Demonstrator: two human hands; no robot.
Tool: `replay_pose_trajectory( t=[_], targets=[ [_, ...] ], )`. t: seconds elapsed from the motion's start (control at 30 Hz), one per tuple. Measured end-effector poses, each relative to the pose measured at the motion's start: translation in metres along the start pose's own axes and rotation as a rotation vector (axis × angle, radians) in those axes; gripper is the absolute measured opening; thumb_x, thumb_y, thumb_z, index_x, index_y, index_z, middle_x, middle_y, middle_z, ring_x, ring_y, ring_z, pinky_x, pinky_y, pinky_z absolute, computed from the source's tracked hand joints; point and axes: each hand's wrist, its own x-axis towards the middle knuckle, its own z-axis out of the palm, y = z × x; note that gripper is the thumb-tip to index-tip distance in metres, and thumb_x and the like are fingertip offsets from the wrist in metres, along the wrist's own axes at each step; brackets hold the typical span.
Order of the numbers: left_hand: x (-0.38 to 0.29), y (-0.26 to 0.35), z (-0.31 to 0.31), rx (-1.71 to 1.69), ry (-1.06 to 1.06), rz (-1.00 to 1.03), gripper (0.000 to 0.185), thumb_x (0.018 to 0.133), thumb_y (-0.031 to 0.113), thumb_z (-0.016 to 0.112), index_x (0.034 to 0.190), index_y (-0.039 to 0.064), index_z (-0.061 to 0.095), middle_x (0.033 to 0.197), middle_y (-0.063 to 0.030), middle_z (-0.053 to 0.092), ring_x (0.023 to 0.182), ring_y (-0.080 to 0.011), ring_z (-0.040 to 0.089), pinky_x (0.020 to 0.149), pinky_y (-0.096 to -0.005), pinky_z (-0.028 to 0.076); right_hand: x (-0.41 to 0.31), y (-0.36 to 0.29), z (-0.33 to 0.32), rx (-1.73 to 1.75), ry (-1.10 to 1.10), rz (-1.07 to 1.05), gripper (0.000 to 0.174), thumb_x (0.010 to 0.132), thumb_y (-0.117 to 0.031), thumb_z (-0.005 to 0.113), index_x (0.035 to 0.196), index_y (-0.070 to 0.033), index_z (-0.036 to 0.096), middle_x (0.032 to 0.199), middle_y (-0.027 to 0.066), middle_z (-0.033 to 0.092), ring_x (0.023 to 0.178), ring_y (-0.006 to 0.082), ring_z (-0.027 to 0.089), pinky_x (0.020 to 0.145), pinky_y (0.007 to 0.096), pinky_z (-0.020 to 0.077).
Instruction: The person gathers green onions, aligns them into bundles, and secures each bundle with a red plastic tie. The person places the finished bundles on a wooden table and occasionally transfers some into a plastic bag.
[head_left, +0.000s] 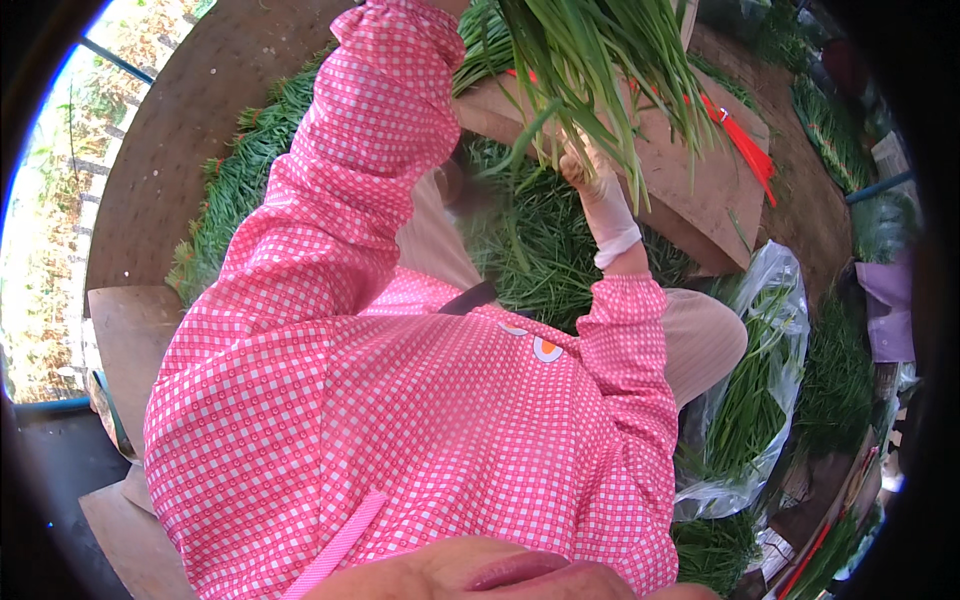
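Observation:
A loose bunch of long flat green leaves, like garlic chives (600, 67), hangs from the top edge of the picture. My right hand (592, 172), in a pale glove with a white cuff, is up against the lower leaf ends. Leaves cover much of its fingers, so its grip is unclear. My left arm reaches up past the top edge, and the left hand is out of view. Below the leaves stands a brown board-like stand (682, 165) with red ties (750, 150) lying across it. More green leaves (540, 247) are heaped between my knees.
Bundled greens (255, 157) with red ties line the left side. A clear plastic bag (795, 330) of leaves lies beside my right knee, near more heaped greens (836, 382). Cardboard pieces (135, 352) stand at the left. A blue-green pole (881, 186) shows at the right.

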Motion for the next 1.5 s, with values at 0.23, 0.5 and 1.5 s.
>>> replay_pose_trajectory(
  t=[0.23,0.5,1.5],
  targets=[
    [-0.006,-0.002,0.012,-0.015,-0.025,-0.037,0.037,0.094,0.034,0.05,0.112,0.005,0.064,0.1,-0.0123,0.07,0.09,-0.0306,0.069,0.084,-0.0454,0.057,0.006,-0.005,0.031,-0.405,0.044,-0.395,0.038,0.098,-0.034,0.067,0.118,-0.002,0.064,0.088,0.0032,0.064,0.062,0.0068,0.051,0.054,0.0198,0.0391],
    [0.002,0.002,0.004,0.037,0.006,-0.03,0.033,0.095,0.034,0.051,0.104,0.005,0.066,0.095,-0.0119,0.07,0.088,-0.0295,0.068,0.083,-0.0438,0.056,-0.049,-0.023,-0.028,-1.0,0.393,-0.102,0.02,0.101,-0.015,0.058,0.09,-0.004,0.071,0.066,-0.0025,0.062,0.046,0.0041,0.037,0.043,0.0218,0.0267],
    [0.005,-0.004,-0.014,-0.093,-0.036,0.071,0.026,0.095,0.028,0.052,0.091,0.006,0.065,0.081,-0.0075,0.067,0.075,-0.0252,0.066,0.074,-0.0383,0.056,-0.064,0.013,0.107,-0.801,0.264,-0.392,0.038,0.092,-0.03,0.077,0.117,-0.003,0.068,0.078,-0.0011,0.062,0.064,0.0067,0.051,0.06,0.0206,0.0409]
  ],
)
